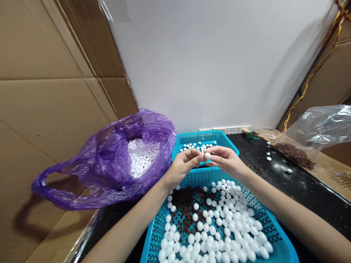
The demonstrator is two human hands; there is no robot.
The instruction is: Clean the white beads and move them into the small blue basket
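Above the gap between two blue baskets, my hands meet fingertip to fingertip. A small white egg-shaped piece (pixel 207 156) is pinched in my right hand (pixel 225 160). My left hand (pixel 186 162) is closed beside it, thumb and forefinger together; what they hold, if anything, is too small to make out. Below, the near blue basket (pixel 285 241) holds many white egg-shaped pieces (pixel 233 223) and a patch of dark brown shreds (pixel 186 206). The far blue basket (pixel 233 146) contains more white pieces, partly hidden behind my hands.
On the left, a purple plastic bag (pixel 109 153) stands open with white pieces inside. Brown shreds (pixel 294 153) lie by a clear plastic bag (pixel 323 124) at right. A few loose white pieces (pixel 269 159) rest on the black tabletop (pixel 274 186). Cardboard (pixel 49 91) stands at left.
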